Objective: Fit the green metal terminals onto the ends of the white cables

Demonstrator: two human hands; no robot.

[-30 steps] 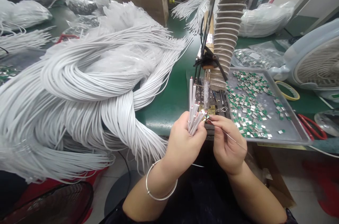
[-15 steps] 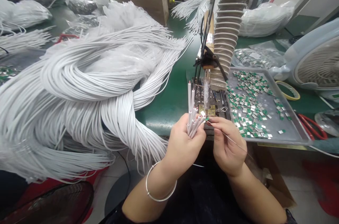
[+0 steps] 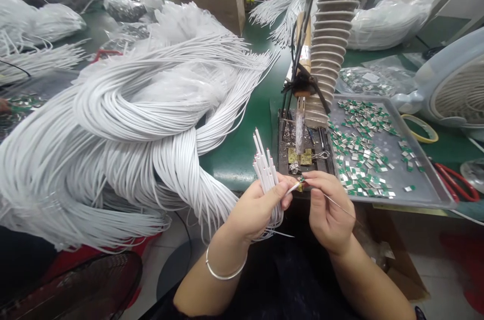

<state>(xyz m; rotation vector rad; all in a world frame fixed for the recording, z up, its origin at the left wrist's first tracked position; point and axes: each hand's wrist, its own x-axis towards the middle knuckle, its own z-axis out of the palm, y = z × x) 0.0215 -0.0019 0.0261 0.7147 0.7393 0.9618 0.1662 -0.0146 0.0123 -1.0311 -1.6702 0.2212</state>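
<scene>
My left hand (image 3: 260, 204) is closed around a bundle of thin white cables (image 3: 265, 171), their stripped reddish ends pointing up. One white cable (image 3: 292, 188) slants out from its fingers toward the right. At that cable's end is a small green circuit board (image 3: 301, 179), by the fingertips of my right hand (image 3: 333, 211). My right hand is closed in a pinch, and a thin solder wire (image 3: 338, 203) runs back across its palm. Just above both hands stands a soldering iron (image 3: 300, 126), tip down over a solder-spattered stand (image 3: 285, 141). Fingers partly hide the board.
A large heap of white cables (image 3: 151, 123) covers the left of the green table (image 3: 234, 164). To the right lie a metal tray (image 3: 427, 186) of small boards, red-handled pliers (image 3: 456, 179), a tape roll (image 3: 419, 128) and a fan (image 3: 457, 83). A ribbed hose (image 3: 333, 33) hangs beside the iron.
The cable bundle in my left hand has tipped left, and one cable now stands apart from it. The small board has moved down, away from the iron's tip.
</scene>
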